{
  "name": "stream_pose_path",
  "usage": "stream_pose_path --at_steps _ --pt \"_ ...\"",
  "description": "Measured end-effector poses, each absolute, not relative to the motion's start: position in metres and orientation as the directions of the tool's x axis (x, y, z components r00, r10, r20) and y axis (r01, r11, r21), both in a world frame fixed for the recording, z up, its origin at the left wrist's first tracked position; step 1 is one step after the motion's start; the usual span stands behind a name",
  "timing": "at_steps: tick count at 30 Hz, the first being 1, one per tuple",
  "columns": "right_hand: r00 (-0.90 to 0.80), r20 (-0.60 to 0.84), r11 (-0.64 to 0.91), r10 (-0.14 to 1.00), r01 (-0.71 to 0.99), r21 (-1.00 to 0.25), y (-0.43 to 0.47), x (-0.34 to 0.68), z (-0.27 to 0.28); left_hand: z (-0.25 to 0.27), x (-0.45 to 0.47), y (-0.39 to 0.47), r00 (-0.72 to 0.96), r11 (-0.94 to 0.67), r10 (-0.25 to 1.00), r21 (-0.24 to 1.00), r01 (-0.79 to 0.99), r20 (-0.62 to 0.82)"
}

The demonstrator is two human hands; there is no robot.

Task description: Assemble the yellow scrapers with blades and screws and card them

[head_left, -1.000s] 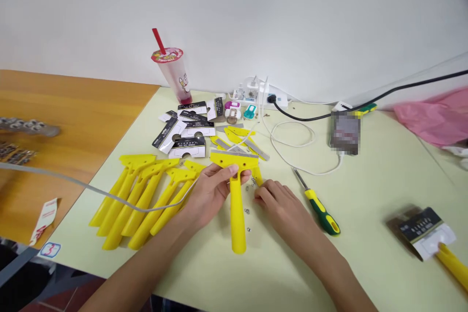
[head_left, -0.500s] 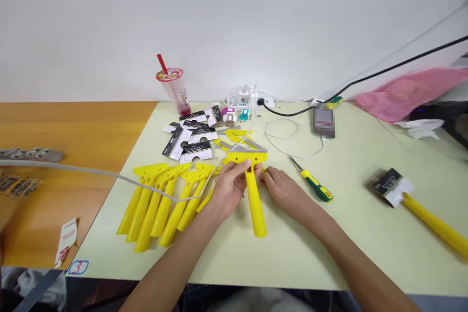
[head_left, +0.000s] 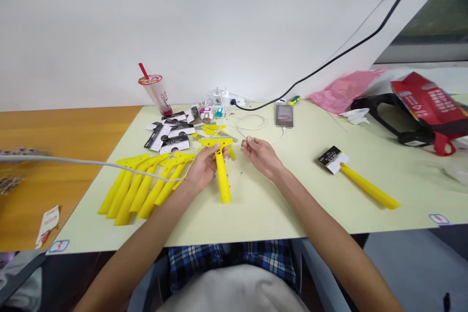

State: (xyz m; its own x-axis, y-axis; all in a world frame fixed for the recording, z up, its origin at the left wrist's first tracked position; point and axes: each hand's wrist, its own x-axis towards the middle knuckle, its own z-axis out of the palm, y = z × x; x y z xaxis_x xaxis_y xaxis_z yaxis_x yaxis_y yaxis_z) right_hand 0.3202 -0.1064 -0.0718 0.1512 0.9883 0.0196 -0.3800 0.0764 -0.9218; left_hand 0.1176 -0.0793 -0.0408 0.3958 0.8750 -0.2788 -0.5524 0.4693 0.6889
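My left hand (head_left: 203, 168) grips a yellow scraper (head_left: 223, 178) just below its wide head, the handle pointing down toward me. To its right, my right hand (head_left: 261, 157) has its fingers curled in a pinch. What is between those fingers is too small or hidden to make out. The green and yellow screwdriver seen earlier on the table is not visible now; the right hand and forearm cover that spot. Several yellow scraper handles (head_left: 146, 187) lie in a row left of my left hand. Behind the held scraper are more yellow parts with grey blades (head_left: 214, 129).
Black and white cards (head_left: 174, 143) lie near a drink cup (head_left: 155, 95). A power strip (head_left: 219, 99), a white cable (head_left: 252, 122) and a phone-like device (head_left: 284, 115) are at the back. A carded scraper (head_left: 369, 185) rests at right, near a red bag (head_left: 431, 100).
The view has shifted right and tilted. My right hand has moved away from the scraper's head, to where the screwdriver lay. My left hand still holds the scraper.
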Motion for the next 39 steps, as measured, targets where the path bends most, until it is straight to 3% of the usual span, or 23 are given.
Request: stream_pose_path --at_steps 6,13,21,31,39 --pt "0.113 -0.067 0.002 0.991 -0.521 -0.853 -0.096 0.318 -0.082 -0.05 0.119 -0.08 0.41 0.412 0.891 0.722 -0.555 -0.193" --pt "0.146 -0.02 0.051 0.989 -0.47 -0.881 -0.1 0.314 -0.07 -0.051 0.12 -0.08 0.424 0.373 0.892 0.789 -0.487 -0.16" --pt "0.21 0.17 0.22 0.963 -0.241 -0.945 -0.105 0.313 -0.059 -0.057 0.124 -0.081 0.473 0.398 0.863 0.814 -0.424 -0.175" --pt "0.161 0.407 0.357 0.899 0.268 -0.895 -0.116 0.305 -0.06 -0.061 0.127 -0.085 0.539 0.44 0.818 0.82 -0.366 -0.199" --pt "0.056 0.413 0.365 0.909 0.37 -0.854 -0.116 0.306 -0.065 -0.065 0.133 -0.096 0.64 0.498 0.73 0.828 -0.257 -0.24"
